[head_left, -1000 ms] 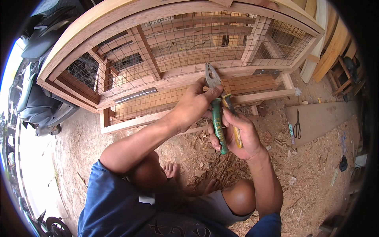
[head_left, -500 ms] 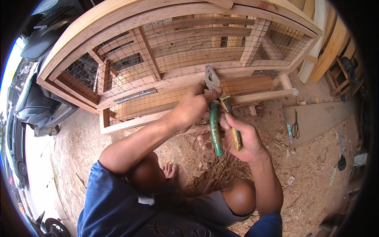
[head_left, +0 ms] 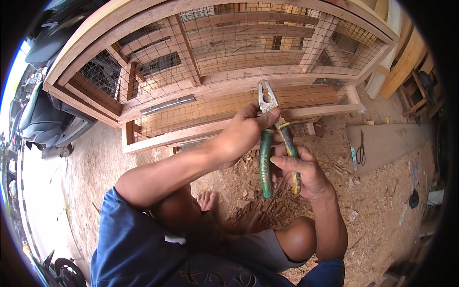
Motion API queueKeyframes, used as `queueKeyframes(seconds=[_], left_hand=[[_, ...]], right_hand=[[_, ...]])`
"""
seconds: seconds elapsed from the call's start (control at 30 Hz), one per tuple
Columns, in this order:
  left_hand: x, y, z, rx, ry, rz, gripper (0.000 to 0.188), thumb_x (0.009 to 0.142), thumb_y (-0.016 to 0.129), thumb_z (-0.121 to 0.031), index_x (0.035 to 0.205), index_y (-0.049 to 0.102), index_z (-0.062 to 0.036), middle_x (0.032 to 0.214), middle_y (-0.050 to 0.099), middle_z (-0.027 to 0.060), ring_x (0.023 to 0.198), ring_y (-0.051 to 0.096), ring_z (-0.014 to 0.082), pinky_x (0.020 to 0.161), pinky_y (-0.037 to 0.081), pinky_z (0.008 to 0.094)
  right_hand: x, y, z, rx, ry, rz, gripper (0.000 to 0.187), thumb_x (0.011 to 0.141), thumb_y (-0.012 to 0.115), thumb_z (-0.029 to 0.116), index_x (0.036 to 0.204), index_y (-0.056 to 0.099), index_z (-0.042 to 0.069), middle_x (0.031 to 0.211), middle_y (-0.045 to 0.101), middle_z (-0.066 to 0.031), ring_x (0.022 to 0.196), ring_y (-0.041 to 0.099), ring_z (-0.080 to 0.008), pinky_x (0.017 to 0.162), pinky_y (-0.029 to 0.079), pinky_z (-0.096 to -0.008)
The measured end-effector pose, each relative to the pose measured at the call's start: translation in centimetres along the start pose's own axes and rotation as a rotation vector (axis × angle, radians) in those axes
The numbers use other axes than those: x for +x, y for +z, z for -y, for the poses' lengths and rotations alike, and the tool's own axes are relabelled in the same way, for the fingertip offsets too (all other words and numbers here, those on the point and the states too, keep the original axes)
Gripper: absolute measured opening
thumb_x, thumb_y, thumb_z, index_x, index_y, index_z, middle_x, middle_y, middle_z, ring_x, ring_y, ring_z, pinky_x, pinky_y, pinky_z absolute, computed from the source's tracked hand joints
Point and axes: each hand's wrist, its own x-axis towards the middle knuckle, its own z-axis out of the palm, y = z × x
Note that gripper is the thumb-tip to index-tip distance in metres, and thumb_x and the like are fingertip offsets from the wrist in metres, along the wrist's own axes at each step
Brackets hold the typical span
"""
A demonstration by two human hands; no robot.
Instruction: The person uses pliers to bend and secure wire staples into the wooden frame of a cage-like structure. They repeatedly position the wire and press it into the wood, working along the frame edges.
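A pair of pliers (head_left: 270, 101) with grey metal jaws and worn green-and-yellow handles is held up in front of me, its jaws pointing away and slightly parted. My left hand (head_left: 246, 131) pinches it near the pivot, thumb on top. Lower down, my right hand (head_left: 303, 170) grips the right handle, with the thumb across it and some fingers hidden behind the handles. Beyond the jaws stands a wooden cage (head_left: 229, 79) with wire mesh on its front; a narrow framed lower section (head_left: 174, 138) runs along its base, joined by metal hinges (head_left: 168, 104).
Wood shavings and scraps (head_left: 258, 198) cover the floor around my feet. To the right, scissors (head_left: 361, 149) lie on a flat board (head_left: 387, 146). Planks (head_left: 406, 62) lean at the far right. A parked motorcycle (head_left: 52, 117) stands at the left.
The pliers and both hands have shifted slightly right and nearer. The handles stand a little further apart, the jaws appear wider, and my right fingers have drawn in around the right handle.
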Motion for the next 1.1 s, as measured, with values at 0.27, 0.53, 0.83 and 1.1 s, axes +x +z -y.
queueKeyframes(seconds=[0.27, 0.53, 0.83, 1.1], left_hand=[[0.2, -0.4, 0.4, -0.115, -0.051, 0.019, 0.039, 0.106, 0.054, -0.030, 0.126, 0.045, 0.0026, 0.109, 0.067, 0.0194, 0.097, 0.071, 0.0253, 0.073, 0.059, 0.0345], [0.2, -0.4, 0.4, -0.088, -0.034, 0.005, 0.044, 0.106, 0.055, -0.035, 0.126, 0.046, 0.0030, 0.101, 0.068, 0.0144, 0.074, 0.067, 0.0191, 0.059, 0.054, 0.0305], [0.7, -0.4, 0.5, -0.088, 0.019, 0.009, 0.042, 0.108, 0.051, -0.036, 0.123, 0.048, 0.0028, 0.099, 0.065, 0.0104, 0.079, 0.064, 0.0173, 0.064, 0.053, 0.0319], [0.3, 0.4, 0.5, -0.250, 0.031, -0.016, 0.037, 0.108, 0.049, -0.036, 0.122, 0.050, -0.0014, 0.102, 0.063, 0.0095, 0.091, 0.062, 0.0175, 0.083, 0.054, 0.0368]], right_hand=[[0.6, -0.3, -0.5, -0.185, -0.079, -0.053, 0.023, 0.097, 0.068, 0.026, 0.092, 0.066, 0.004, 0.089, 0.063, -0.0016, 0.086, 0.056, -0.0091, 0.079, 0.046, -0.0283], [0.2, 1.0, 0.3, -0.233, -0.098, -0.109, 0.026, 0.100, 0.064, 0.026, 0.103, 0.066, 0.000, 0.096, 0.066, -0.0042, 0.093, 0.060, -0.0114, 0.087, 0.048, -0.0300], [-0.1, 2.4, 1.0, -0.161, -0.079, -0.220, 0.032, 0.102, 0.062, 0.025, 0.119, 0.059, -0.001, 0.097, 0.067, -0.0081, 0.075, 0.065, -0.0134, 0.061, 0.053, -0.0273], [-0.3, 4.0, 3.8, -0.495, -0.045, -0.276, 0.032, 0.103, 0.059, 0.024, 0.124, 0.049, 0.001, 0.096, 0.067, -0.0097, 0.068, 0.062, -0.0116, 0.057, 0.051, -0.0269]])
